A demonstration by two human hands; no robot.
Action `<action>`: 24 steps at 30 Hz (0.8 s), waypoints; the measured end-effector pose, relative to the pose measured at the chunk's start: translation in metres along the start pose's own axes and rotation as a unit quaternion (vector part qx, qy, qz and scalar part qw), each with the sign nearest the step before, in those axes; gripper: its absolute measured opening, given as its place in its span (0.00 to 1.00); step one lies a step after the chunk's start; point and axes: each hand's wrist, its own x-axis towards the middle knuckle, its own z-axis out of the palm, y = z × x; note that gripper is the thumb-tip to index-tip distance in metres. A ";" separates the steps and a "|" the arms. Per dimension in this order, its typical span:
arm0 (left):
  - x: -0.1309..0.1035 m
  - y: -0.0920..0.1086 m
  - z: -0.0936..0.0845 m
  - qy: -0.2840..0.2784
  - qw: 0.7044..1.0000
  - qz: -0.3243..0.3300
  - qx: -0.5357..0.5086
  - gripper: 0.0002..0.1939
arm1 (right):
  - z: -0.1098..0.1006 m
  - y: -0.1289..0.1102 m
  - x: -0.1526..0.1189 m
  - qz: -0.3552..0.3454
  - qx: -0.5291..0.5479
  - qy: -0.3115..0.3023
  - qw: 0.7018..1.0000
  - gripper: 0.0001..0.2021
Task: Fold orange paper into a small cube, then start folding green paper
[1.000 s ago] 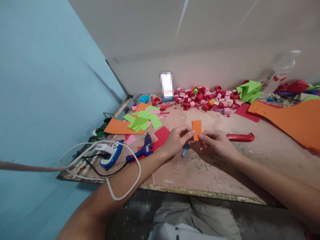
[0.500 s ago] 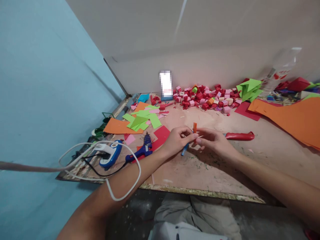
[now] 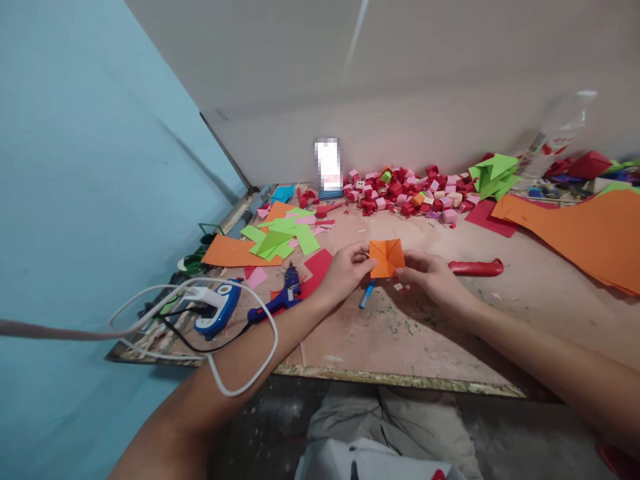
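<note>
A small square of orange paper [image 3: 387,260] with crease lines faces me, held up between both hands above the table. My left hand [image 3: 353,268] pinches its left edge, the thumb on the near side. Its right edge is gripped by my right hand [image 3: 431,273], also with the thumb in front. Below the paper lies a blue stick-like piece [image 3: 367,295], its upper end hidden. A red-handled tool [image 3: 476,267] rests just beyond my right hand; my fingers cover its other end.
A blue glue gun [image 3: 286,293] and a blue-and-white power strip [image 3: 218,310] with looping white cable lie left. Green paper pieces [image 3: 280,237], a heap of small red and pink paper cubes [image 3: 400,193], a phone [image 3: 329,165], a plastic bottle [image 3: 557,143] and large orange sheets [image 3: 580,240] surround the work area.
The orange paper was edge-on and narrow between my fingers; now it is turned flat toward me. My hands have moved slightly apart, each at one side of it.
</note>
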 end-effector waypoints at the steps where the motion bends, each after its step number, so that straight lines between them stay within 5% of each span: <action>1: 0.000 -0.001 0.000 -0.007 1.000 -0.007 -0.004 0.14 | 0.000 0.000 0.001 0.004 0.000 0.000 1.000 0.16; 8: 0.001 -0.006 0.000 -0.020 0.997 0.042 0.062 0.11 | -0.003 -0.001 0.004 -0.024 -0.035 0.026 0.999 0.12; 24: 0.002 -0.002 -0.001 0.003 0.998 -0.023 -0.058 0.19 | -0.005 -0.001 0.005 0.015 0.026 0.046 0.998 0.10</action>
